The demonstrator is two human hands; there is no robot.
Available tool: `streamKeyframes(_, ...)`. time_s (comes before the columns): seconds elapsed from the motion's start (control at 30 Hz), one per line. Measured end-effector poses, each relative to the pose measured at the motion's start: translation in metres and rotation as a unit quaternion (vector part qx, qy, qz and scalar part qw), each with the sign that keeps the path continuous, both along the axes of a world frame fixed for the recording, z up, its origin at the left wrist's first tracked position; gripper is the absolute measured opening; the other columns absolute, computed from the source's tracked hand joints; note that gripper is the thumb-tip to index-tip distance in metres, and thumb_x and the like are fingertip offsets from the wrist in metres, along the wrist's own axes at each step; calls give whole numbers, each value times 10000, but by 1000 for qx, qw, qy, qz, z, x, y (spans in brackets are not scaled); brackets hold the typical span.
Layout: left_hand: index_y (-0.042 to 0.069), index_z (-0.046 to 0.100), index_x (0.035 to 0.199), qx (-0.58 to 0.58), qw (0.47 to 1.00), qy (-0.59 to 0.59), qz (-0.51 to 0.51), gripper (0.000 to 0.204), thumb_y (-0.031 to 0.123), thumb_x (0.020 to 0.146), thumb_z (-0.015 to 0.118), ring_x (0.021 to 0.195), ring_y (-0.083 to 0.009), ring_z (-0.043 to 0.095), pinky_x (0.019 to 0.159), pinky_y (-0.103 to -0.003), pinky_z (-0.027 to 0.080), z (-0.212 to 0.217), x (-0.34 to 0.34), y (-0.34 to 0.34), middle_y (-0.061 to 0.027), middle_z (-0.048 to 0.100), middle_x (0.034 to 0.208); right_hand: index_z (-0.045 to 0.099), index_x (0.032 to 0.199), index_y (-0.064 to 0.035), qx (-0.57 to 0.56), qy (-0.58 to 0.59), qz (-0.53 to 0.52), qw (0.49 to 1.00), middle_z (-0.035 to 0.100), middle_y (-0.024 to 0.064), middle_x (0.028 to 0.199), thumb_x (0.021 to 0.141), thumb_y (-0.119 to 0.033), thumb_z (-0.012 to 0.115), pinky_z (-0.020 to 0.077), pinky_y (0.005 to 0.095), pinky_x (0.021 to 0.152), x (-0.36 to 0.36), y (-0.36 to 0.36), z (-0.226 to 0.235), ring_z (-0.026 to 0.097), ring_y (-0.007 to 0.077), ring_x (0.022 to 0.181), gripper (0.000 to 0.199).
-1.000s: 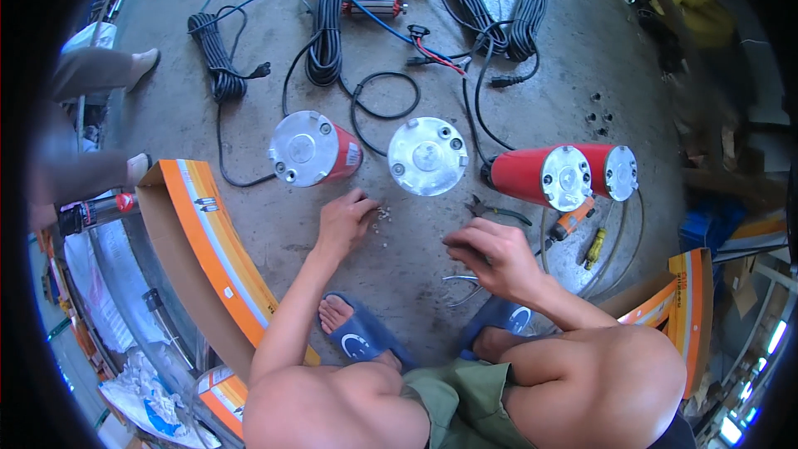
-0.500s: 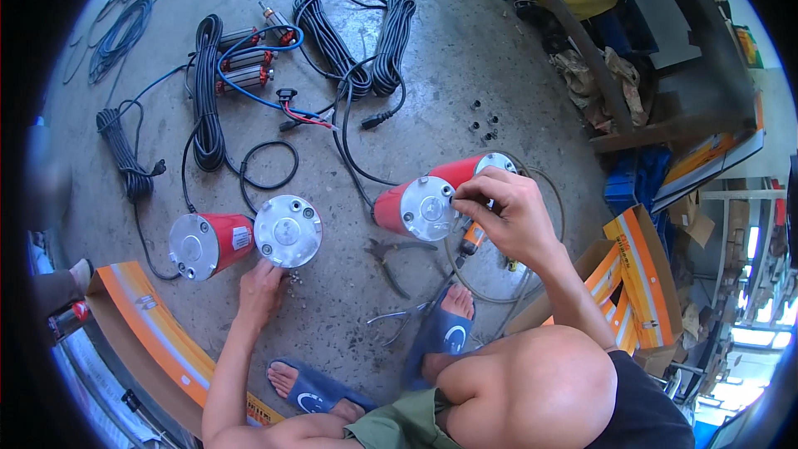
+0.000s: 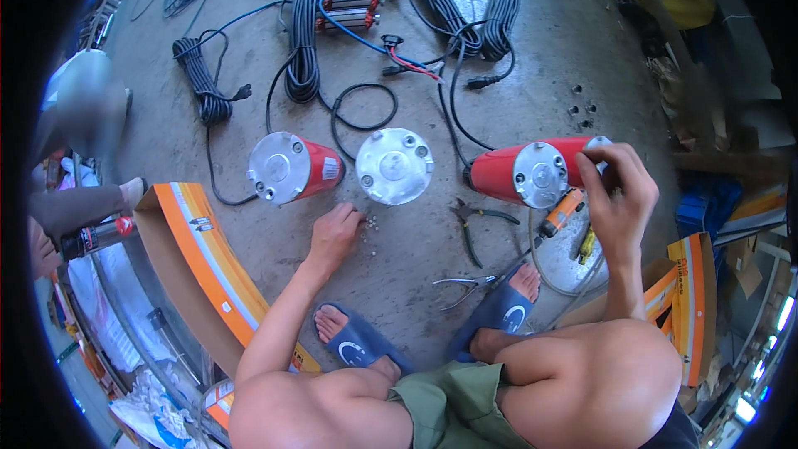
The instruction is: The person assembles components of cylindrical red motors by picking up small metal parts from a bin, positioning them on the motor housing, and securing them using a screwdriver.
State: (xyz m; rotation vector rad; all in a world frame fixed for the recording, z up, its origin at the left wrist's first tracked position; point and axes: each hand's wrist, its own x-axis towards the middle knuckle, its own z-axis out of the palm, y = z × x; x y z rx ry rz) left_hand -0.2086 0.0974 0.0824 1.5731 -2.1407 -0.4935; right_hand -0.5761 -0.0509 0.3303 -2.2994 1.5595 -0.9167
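My left hand rests low over the floor with its fingers pinched together, beside several tiny white pieces. Whatever lies between those fingertips is hidden. Just beyond is a red cylinder's round silver end cap, facing up. To its left leans another silver-capped red cylinder. My right hand is raised with curled fingers at the silver end of the rightmost red cylinder; anything in its pinch is too small to make out. A neighbouring red cylinder lies against that one. An orange power screwdriver sits below this hand.
Dark-handled pliers and silver pliers lie before my feet. Coiled black cables and motor armatures are farther off. Orange cardboard boxes flank me. Another person's leg shows at left.
The view has swung left, so things appear farther right. My right hand has moved from the nearer silver cap to the rightmost cylinder's end. My left hand remains by the white pieces.
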Motion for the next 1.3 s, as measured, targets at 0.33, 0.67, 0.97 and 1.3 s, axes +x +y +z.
streamKeyframes(0.33,69,660,955,31,998,3,47,158,86,826,750,889,-322,660,702,-434,538,1,-4,-4,-103,619,939,680,944,-89,183,11,322,929,642,100,1001,865,-175,731,558,472,652,138,83,-209,682,321,883,127)
streamKeyframes(0.67,60,714,1006,18,959,71,275,171,146,867,765,893,-327,685,736,-433,545,4,0,9,-114,677,939,697,928,-101,159,54,285,944,632,92,977,851,-197,689,550,475,639,173,91,-251,682,328,849,124)
streamKeyframes(0.97,59,793,1076,-9,930,52,364,223,219,929,739,1056,-362,699,910,-445,542,-32,-11,0,-155,746,1154,638,943,-68,127,20,328,936,607,122,995,851,-203,724,572,423,672,155,92,-183,665,308,901,184)
streamKeyframes(1.3,76,773,1055,-43,924,98,367,165,135,903,748,1031,-383,695,858,-444,549,-20,-16,-4,-165,719,1172,736,912,-9,181,-49,57,981,662,95,825,860,-69,808,521,334,628,19,9,2,655,213,694,107)
